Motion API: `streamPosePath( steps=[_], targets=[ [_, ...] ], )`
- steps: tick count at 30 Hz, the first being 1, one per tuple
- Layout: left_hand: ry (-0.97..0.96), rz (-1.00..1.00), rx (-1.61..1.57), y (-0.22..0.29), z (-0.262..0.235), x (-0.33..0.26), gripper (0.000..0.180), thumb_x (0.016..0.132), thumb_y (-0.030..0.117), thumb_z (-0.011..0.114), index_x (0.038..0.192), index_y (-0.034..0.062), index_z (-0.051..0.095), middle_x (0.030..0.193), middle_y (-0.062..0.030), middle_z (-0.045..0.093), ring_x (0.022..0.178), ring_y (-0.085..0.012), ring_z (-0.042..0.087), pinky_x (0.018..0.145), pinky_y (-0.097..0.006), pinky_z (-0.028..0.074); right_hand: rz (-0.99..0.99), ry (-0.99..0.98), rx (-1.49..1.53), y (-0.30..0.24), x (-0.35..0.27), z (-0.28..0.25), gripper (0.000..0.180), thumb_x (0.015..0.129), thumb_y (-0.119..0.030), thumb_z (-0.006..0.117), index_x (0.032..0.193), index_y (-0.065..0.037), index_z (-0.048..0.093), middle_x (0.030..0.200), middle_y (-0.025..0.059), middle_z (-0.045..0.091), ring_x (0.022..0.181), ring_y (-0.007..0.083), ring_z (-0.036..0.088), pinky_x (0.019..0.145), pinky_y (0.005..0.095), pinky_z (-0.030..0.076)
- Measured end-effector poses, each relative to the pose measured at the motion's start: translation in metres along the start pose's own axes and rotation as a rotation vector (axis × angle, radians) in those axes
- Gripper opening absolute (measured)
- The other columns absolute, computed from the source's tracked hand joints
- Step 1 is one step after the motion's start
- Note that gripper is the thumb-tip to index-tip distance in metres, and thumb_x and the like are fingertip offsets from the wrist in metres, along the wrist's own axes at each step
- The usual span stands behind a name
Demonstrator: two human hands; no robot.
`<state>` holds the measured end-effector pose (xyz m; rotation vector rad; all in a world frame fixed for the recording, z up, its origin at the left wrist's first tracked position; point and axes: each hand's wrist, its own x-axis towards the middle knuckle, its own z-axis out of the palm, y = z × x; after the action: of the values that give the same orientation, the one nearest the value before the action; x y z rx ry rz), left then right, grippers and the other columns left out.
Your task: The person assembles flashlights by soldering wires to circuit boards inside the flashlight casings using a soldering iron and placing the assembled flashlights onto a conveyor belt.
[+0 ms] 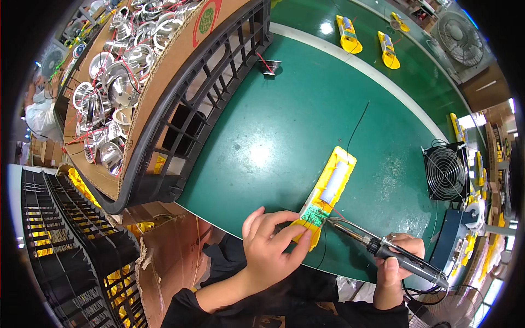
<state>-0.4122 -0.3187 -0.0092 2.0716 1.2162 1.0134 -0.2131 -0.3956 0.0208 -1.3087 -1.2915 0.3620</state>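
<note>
A yellow plastic housing (344,155) lies slantwise on the green table in front of me. It holds a pale purple cylindrical battery (335,181) and a green circuit board (313,215). My left hand (273,240) pinches the near end of the housing between thumb and fingers. In my right hand (400,256) is a soldering iron (376,246) with a thin metal guide tube along it. Its tip meets the right edge of the board, where a red wire comes out. One black wire (359,124) stretches from the housing's far end; another hangs near the board.
A black crate (188,109) at the left bears a cardboard box (164,71) of silver reflector cups (121,82). Another reflector cup (269,67) sits by the crate. A black fan (446,172) stands right. Several yellow housings (349,35) lie on the far green strip.
</note>
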Motion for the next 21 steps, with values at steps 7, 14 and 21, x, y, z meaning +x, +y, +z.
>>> streamPosePath(
  steps=[7,14,21],
  targets=[
    [0.073,0.044,0.042,-0.0015,0.0044,-0.0049,0.010,0.063,0.007,0.067,0.071,0.0086,0.061,0.085,-0.0017,0.061,0.069,-0.0171,0.054,0.085,-0.040,0.035,0.055,0.006,0.024,-0.0068,0.0020,-0.0023,0.025,0.073,-0.021,0.061,0.079,0.000,0.048,0.054,0.0066,0.056,0.047,0.0156,0.054,0.049,0.0258,0.047],
    [0.121,0.061,0.041,-0.0027,0.0058,-0.0081,0.010,0.063,0.006,0.067,0.070,0.0082,0.061,0.085,-0.0011,0.062,0.070,-0.0173,0.055,0.085,-0.040,0.036,0.009,0.000,0.046,-0.0061,0.0034,-0.0024,0.024,0.074,-0.018,0.060,0.079,0.001,0.047,0.053,0.0064,0.055,0.046,0.0144,0.054,0.047,0.0245,0.047],
    [0.108,0.066,0.047,-0.0006,0.0027,-0.0099,0.009,0.063,0.005,0.066,0.068,0.0071,0.059,0.086,-0.0034,0.063,0.073,-0.0183,0.058,0.085,-0.042,0.037,-0.046,0.035,0.079,-0.0080,0.0048,-0.0051,0.023,0.074,-0.016,0.059,0.080,0.001,0.046,0.052,0.0067,0.054,0.044,0.0144,0.054,0.044,0.0245,0.046]
  ],
)
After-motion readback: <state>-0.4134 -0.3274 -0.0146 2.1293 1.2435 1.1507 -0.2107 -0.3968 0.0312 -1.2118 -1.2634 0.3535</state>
